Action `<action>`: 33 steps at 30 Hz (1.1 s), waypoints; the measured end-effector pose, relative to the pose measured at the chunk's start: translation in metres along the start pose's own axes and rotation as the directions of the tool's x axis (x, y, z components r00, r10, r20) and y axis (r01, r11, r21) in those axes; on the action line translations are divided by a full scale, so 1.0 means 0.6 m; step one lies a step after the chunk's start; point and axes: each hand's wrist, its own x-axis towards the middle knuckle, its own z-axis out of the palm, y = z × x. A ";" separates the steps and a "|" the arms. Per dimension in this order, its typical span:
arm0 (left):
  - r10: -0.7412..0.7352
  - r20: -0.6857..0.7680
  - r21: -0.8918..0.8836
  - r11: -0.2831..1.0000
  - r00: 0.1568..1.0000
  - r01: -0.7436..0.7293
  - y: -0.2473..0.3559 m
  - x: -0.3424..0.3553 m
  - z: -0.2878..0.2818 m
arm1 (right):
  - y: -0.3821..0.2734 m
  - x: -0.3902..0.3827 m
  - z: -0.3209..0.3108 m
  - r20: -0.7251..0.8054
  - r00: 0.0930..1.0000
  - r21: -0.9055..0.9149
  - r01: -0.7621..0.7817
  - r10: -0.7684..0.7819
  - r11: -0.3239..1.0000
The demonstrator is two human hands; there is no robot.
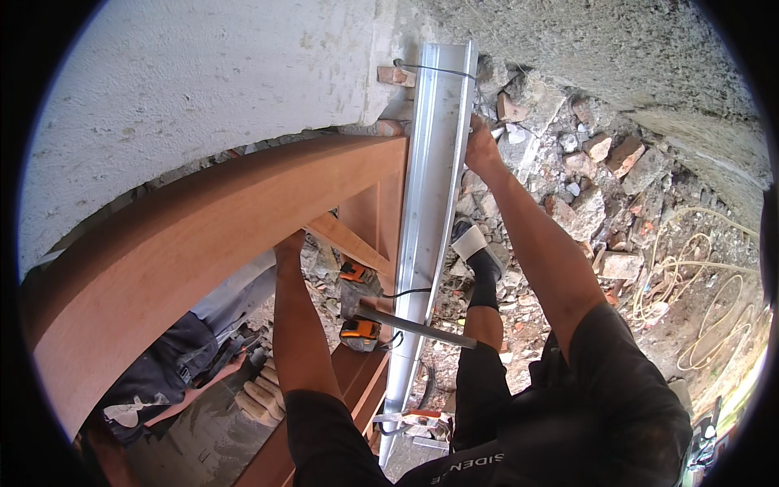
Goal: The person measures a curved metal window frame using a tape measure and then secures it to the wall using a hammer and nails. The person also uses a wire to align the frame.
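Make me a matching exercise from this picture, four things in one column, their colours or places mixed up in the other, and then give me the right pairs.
Things:
1. Long metal channel
2. Wide frame
3. Two boxy tools left of the channel
4. Right hand

Colours or places:
A. Orange and black
B. By the channel's right edge, near its upper end
C. Reddish-brown
D. Silver

Right pairs: 1-D, 2-C, 3-A, 4-B

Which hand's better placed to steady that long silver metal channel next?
Probably your right hand: it's at the right edge of the long silver metal channel, while your left hand is partly hidden by the broad brown wooden beam.
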 end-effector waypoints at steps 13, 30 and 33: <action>0.160 -0.230 -0.155 0.968 0.960 -0.198 0.018 0.054 0.005 | 0.024 -0.104 -0.240 0.382 0.905 0.284 -0.308 0.187 0.908; -0.317 0.550 -0.825 -0.348 0.773 0.445 0.260 0.000 -0.245 | -0.148 -0.300 -0.129 0.439 0.895 0.673 -0.383 0.075 0.633; -0.212 0.518 -0.844 -0.284 0.829 0.455 0.256 0.026 -0.229 | -0.200 -0.277 -0.093 0.451 0.890 0.655 -0.381 0.067 0.653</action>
